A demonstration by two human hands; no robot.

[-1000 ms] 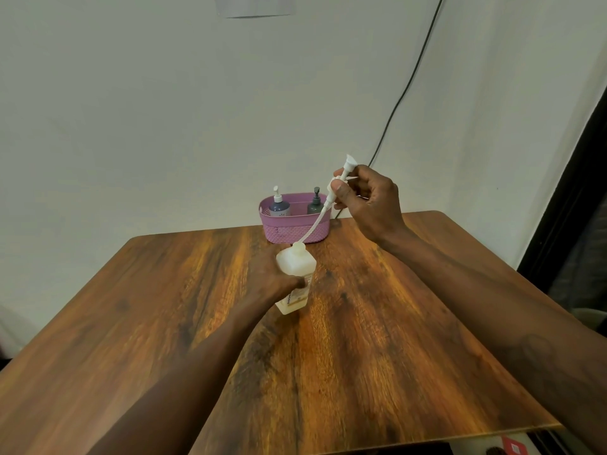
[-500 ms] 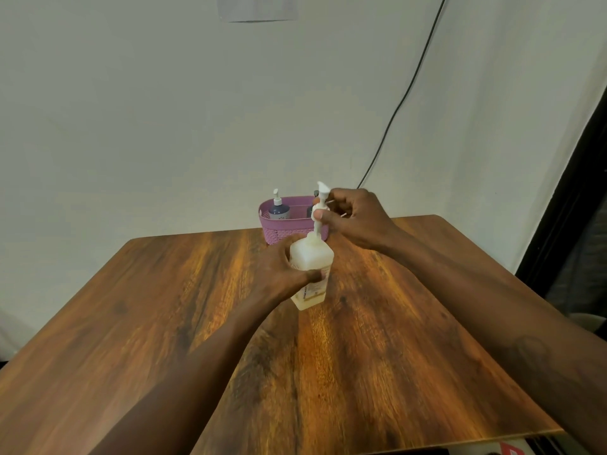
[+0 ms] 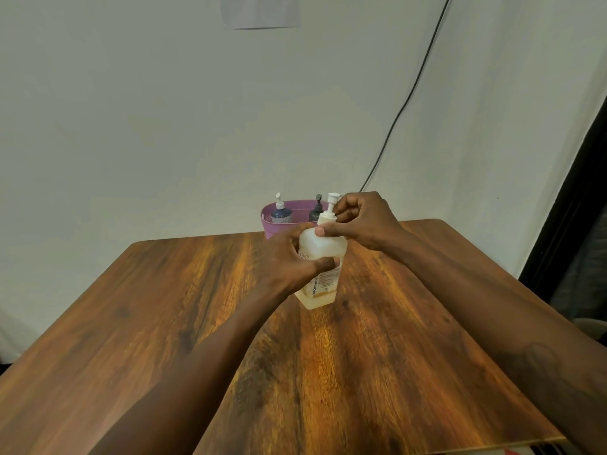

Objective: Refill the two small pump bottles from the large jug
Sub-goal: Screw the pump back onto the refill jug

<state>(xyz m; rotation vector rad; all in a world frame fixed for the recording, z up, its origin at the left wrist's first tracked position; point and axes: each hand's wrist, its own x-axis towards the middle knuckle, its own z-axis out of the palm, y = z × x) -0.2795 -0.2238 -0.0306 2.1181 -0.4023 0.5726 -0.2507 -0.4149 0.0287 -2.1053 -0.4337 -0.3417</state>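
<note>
A translucent white jug (image 3: 323,257) with a printed label stands on the wooden table (image 3: 164,323), a little pale liquid at its bottom. My left hand (image 3: 289,257) grips its body from the left. My right hand (image 3: 358,221) pinches the white pump cap (image 3: 328,215), which sits on the jug's neck. Behind them a pink basket (image 3: 272,218) holds two small pump bottles: a blue bottle with a white pump (image 3: 281,213) and a dark bottle with a grey pump (image 3: 317,208), partly hidden by the jug's pump.
The basket stands at the table's far edge against a white wall. A black cable (image 3: 407,100) runs down the wall behind the table. A dark curtain or doorway (image 3: 578,224) borders the right side.
My right hand lowered the pump with its long tube into the jug until the cap reached the neck. The jug came upright in my left hand's grip.
</note>
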